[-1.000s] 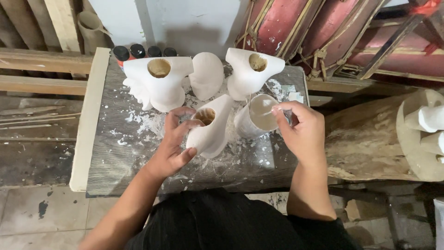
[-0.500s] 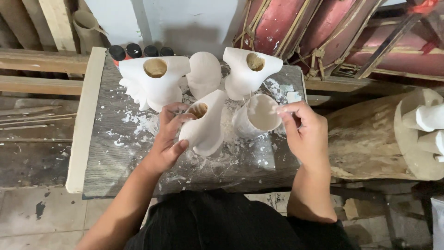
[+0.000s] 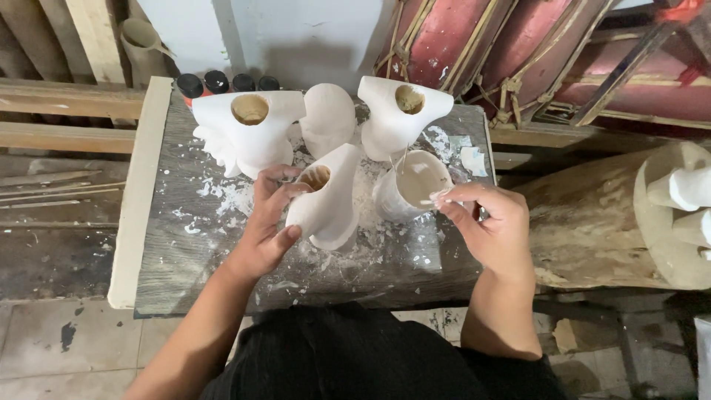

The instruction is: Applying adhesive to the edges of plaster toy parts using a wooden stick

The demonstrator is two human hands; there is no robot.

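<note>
The right hand (image 3: 495,231) has been drawn slightly back from the plaster-filled cup (image 3: 412,187), fingertips pinched on something too small to tell. The tilted white mould (image 3: 330,198) is gripped by the left hand (image 3: 268,222) at the worktable's (image 3: 185,259) middle.

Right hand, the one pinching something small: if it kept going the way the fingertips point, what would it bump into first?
The right hand points left and slightly up, so it would probably first meet the rim of the cup of white liquid. Depth is unclear; it might pass just above it.
</note>
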